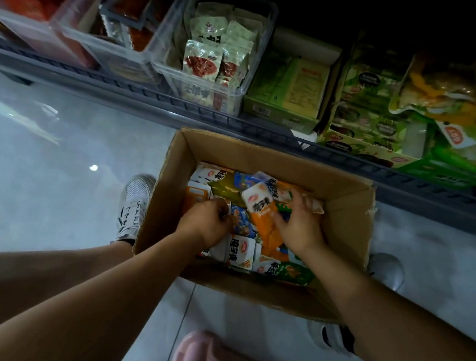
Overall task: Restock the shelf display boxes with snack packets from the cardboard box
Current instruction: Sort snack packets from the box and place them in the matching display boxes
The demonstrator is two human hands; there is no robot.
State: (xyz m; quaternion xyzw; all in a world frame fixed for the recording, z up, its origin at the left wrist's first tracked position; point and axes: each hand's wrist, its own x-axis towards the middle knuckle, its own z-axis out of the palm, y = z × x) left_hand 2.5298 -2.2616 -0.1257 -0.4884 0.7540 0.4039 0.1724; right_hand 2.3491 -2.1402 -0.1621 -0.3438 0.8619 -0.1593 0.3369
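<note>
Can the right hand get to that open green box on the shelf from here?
Probably yes. The right hand grips snack packets in the cardboard box, and the green box sits just beyond, top open, nothing between them but the shelf rail.

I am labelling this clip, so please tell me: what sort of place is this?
Probably a shop aisle: a low shelf carries clear plastic bins and green display boxes of snacks, and an open cardboard box of snack packets stands on the tiled floor before it.
</note>
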